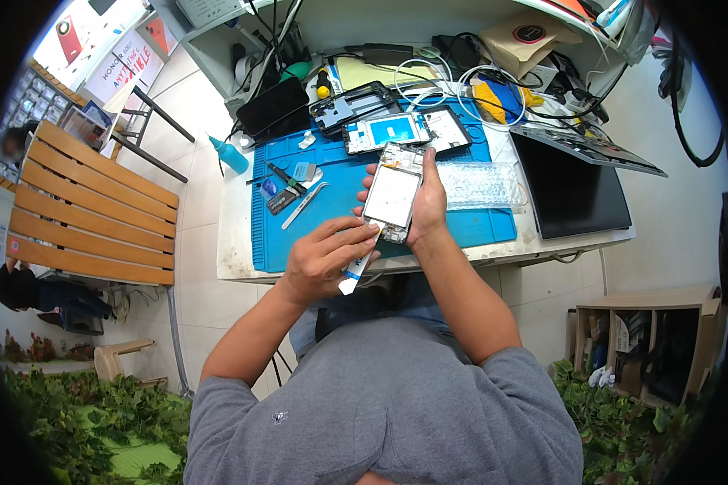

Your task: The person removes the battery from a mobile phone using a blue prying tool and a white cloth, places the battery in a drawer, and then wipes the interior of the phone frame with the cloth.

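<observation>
My right hand (430, 202) holds an opened phone frame (396, 192) upright over the table's near edge. Its thumb lies along the right side, and its fingertips show at the left side. The frame has a pale rectangular panel in the middle and exposed parts at both ends. Closed at the frame's lower left corner, my left hand (330, 255) grips a flat white-and-blue strip (351, 280), whose pointed end sticks out below the fingers. Tweezers (306, 206) lie to the left on the blue work mat (344, 190), near small cards and a dark-handled tool (286, 179).
Behind my hands lie other opened devices (387, 132), a black phone (273, 107) and tangled cables (461, 77). Bubble wrap (481, 184) and an opened laptop (570, 190) are to the right. A blue bottle (230, 155) stands at the table's left edge.
</observation>
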`<state>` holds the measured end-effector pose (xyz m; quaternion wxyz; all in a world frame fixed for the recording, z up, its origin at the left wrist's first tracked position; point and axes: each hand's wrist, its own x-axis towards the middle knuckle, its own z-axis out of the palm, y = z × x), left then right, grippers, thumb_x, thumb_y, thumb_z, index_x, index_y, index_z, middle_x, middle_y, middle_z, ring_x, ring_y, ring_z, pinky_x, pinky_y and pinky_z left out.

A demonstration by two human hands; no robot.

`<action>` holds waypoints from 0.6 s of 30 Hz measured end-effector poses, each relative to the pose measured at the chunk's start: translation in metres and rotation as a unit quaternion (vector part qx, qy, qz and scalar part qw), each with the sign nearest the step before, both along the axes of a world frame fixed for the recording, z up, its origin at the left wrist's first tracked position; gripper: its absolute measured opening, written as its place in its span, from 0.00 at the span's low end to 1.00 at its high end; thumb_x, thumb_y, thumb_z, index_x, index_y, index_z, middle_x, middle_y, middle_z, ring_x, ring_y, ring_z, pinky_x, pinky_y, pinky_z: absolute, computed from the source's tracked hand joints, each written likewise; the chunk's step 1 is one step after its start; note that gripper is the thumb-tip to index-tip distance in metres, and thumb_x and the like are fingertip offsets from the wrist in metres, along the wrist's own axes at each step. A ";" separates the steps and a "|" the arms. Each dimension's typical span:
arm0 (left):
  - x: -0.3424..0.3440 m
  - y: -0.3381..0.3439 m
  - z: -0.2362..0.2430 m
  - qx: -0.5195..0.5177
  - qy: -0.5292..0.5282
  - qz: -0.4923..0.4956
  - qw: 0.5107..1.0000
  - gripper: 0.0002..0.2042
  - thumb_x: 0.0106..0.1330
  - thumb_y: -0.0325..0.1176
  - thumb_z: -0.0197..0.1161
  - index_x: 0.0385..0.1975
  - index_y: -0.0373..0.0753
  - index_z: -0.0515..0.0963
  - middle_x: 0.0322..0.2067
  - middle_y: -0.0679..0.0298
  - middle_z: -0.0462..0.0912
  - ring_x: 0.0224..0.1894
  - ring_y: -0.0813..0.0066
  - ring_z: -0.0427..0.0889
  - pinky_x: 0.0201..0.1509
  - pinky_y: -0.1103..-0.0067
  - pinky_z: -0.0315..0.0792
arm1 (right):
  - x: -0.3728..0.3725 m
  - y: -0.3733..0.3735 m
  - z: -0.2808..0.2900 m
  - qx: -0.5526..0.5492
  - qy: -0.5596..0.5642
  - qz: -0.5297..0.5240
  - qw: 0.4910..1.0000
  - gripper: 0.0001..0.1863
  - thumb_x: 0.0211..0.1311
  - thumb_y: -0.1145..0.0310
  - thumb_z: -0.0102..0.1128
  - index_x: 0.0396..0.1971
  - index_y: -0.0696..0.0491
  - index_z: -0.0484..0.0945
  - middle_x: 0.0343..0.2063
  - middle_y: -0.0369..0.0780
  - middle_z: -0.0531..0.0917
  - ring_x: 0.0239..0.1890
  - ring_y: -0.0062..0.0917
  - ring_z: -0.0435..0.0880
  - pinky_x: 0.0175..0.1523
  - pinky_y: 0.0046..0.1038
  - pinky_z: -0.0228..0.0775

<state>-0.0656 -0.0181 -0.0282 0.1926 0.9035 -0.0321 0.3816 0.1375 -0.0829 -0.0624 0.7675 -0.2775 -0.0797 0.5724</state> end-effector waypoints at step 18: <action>-0.001 0.011 -0.011 0.000 0.001 -0.002 1.000 0.14 0.58 0.26 0.82 0.44 0.40 0.90 0.53 0.61 0.93 0.53 0.58 0.89 0.53 0.72 0.85 | -0.001 0.003 0.000 -0.021 0.009 -0.016 1.000 0.58 0.76 0.18 0.26 0.64 0.65 0.76 0.45 0.52 0.87 0.43 0.48 0.90 0.49 0.57 0.89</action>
